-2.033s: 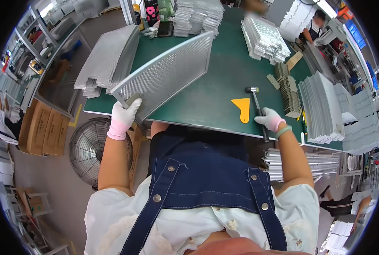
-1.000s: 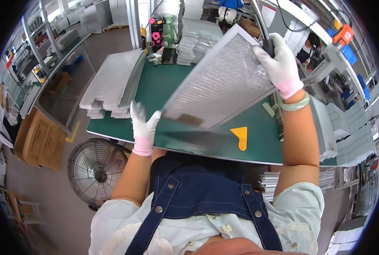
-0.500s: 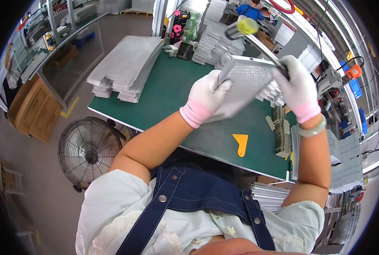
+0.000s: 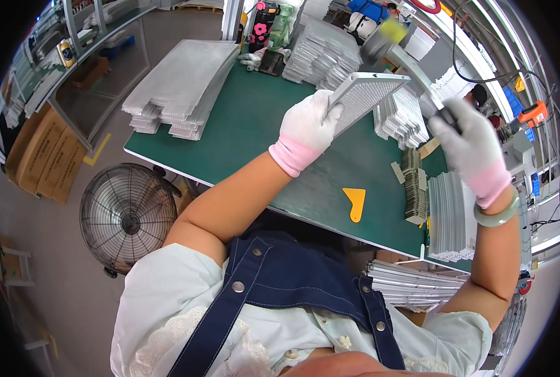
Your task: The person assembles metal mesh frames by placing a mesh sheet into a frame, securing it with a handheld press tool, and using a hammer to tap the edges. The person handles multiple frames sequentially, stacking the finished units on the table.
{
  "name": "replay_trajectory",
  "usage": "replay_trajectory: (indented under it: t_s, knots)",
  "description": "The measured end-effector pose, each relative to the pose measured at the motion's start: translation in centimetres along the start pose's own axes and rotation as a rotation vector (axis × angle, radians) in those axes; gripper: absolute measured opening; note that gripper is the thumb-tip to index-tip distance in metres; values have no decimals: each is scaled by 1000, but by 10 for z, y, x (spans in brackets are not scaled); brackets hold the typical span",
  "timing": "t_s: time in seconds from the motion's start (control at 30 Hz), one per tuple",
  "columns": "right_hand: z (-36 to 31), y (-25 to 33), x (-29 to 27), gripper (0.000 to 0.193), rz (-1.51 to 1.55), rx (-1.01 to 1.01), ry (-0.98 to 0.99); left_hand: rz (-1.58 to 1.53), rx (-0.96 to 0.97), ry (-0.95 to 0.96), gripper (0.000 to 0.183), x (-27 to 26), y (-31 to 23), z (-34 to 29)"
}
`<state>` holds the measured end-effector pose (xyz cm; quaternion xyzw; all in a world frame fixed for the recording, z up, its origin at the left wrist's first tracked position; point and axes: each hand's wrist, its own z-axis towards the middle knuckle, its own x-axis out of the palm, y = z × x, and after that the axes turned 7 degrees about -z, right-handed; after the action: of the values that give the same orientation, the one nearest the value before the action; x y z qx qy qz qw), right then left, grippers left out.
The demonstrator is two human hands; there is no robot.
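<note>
In my gloved left hand (image 4: pixel 305 129) is a framed mesh panel (image 4: pixel 366 99), gripped by its left edge and tilted up over the green worktable (image 4: pixel 255 116). My gloved right hand (image 4: pixel 471 147) is wrapped round the dark grip of a mallet (image 4: pixel 415 68). Its head, blurred by motion and yellow at one end, is raised beyond the panel's far right corner, apart from it. A yellow scraper (image 4: pixel 355 204) lies on the table below the panel. Beside it to the right stands a row of small grey-beige strips (image 4: pixel 415 191).
Silvery mesh sheets (image 4: pixel 182 78) are piled on the table's left, more mesh sheets (image 4: pixel 324 53) at the back. Further panels (image 4: pixel 449 217) stand at the right edge. Two bottles (image 4: pixel 280 28) stand at the back. A floor fan (image 4: pixel 129 223) is left of the table. Another person (image 4: pixel 369 11) works beyond.
My right hand has swung right with the mallet, away from the panel's edge. The panel in my left hand has turned so that its frame edge shows more clearly.
</note>
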<state>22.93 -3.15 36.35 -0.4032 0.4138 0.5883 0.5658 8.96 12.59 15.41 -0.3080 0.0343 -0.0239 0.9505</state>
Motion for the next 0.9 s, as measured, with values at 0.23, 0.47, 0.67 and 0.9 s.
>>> replay_trajectory:
  t_s: [0.23, 0.47, 0.67, 0.9]
  knots:
    - [-12, 12, 0, 20, 74, 87, -89, 39, -26, 21, 20, 6, -1, 0]
    - [-12, 3, -14, 17, 581, 238, -406, 17, -30, 33, 20, 9, -7, 1]
    - [-19, 9, 1, 19, -168, 80, 80, 20, -21, 15, 20, 16, -7, 1]
    - [-35, -20, -29, 29, 329, 196, -293, 56, -23, -93, 25, 0, 12, 25]
